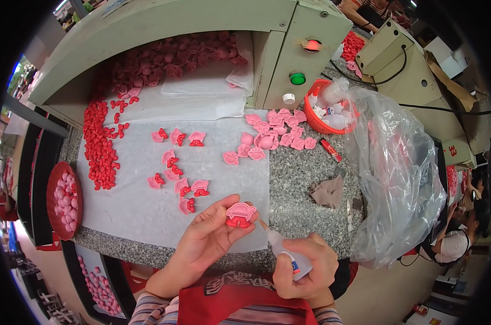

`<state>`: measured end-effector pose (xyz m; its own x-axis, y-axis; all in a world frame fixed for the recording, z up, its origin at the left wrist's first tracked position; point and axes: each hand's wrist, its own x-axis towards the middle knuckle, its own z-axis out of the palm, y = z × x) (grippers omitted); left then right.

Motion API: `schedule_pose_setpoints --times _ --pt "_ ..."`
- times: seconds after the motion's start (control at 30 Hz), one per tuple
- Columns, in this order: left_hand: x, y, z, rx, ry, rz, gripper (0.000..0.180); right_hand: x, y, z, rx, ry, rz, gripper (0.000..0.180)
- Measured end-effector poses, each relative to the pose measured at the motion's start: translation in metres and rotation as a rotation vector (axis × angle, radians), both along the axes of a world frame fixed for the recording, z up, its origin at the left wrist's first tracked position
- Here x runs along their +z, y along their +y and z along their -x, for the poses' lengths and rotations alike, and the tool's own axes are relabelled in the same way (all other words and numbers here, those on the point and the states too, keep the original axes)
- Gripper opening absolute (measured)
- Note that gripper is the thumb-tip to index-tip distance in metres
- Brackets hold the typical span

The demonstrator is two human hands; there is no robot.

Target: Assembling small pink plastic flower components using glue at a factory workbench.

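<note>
My left hand (pixel 208 230) pinches a small moulded piece (pixel 240 212), pink on top and red below, between thumb and fingers. In my right hand (pixel 313 265) is a white squeeze bottle (pixel 279 244), gripped around its body. Its thin nozzle points up and left, close to the piece's right side; whether they touch I cannot tell. Ahead on the white paper sheet (pixel 123 211) lie several joined pink-and-red pieces (pixel 200 187). A heap of small red parts (pixel 100 157) covers the sheet's left side, and loose pink parts (pixel 267 132) lie at its far right.
A pale green machine housing (pixel 169 19) arches over more pink parts. Right of it stand an orange basket (pixel 336 129) of bottles and a clear plastic bag (pixel 400 189). A brown rag (pixel 328 192) and red tube (pixel 331 150) lie nearby. At left sits a red bowl (pixel 56 222) of pink balls.
</note>
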<state>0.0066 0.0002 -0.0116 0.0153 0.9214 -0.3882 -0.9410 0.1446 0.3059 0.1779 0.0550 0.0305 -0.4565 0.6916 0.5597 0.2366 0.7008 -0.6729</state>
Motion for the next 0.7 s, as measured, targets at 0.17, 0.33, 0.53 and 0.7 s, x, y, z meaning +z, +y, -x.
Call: schedule_pose_setpoints --times 0.17,0.33,0.53,0.7 --pt "-0.0008 -0.0003 -0.0006 0.031 0.021 0.010 0.034 -0.0002 0.0005 0.0008 -0.007 0.006 -0.006 0.022" --pt "0.0013 -0.0011 -0.0016 0.038 0.059 -0.011 0.033 -0.0018 0.0012 0.0023 -0.004 0.007 -0.012 0.022" --pt "0.0019 -0.0017 -0.0024 0.059 0.131 -0.038 0.033 -0.0014 -0.0004 0.0048 0.003 0.000 -0.018 0.023" --pt "-0.0011 -0.0036 0.0003 0.045 0.107 -0.087 0.031 0.0002 -0.0028 0.0054 0.026 -0.014 0.013 0.022"
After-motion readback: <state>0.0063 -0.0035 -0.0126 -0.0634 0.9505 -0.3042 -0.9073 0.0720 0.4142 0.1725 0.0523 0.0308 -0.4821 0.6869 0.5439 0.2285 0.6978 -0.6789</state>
